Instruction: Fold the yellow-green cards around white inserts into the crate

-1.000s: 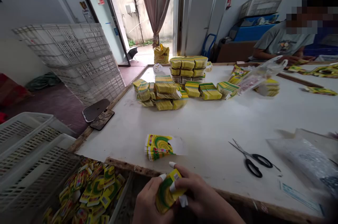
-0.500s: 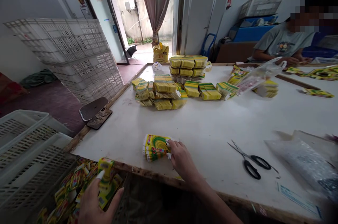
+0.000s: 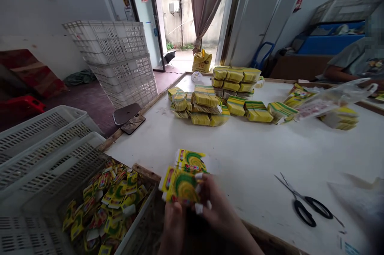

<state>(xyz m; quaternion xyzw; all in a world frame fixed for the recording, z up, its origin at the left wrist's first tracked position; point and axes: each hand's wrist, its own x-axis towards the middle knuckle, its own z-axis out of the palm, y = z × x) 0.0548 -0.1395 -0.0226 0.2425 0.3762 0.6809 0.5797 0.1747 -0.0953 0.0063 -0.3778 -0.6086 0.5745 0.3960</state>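
Fingers (image 3: 177,208) of L hand (image 3: 173,226) & R hand (image 3: 215,203), nearly closed, pinch flat yellow-green card pieces (image 3: 181,187); prob. light, bendy; grip edges.

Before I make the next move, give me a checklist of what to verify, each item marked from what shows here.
1. Yellow-and-green printed cards held: ok, the left hand and right hand are both on them.
2. Number of cards held: cannot tell, they are blurred and overlap.
3. Small yellow-and-green card stack on the white tabletop: ok, just beyond the held cards.
4. Black-handled metal scissors away from the hands: ok, lying off to the right.
5. Scissors closed: not ok, the blade tips stand slightly apart.
6. Loose printed cards in the pale plastic crate neatly stacked: not ok, jumbled.
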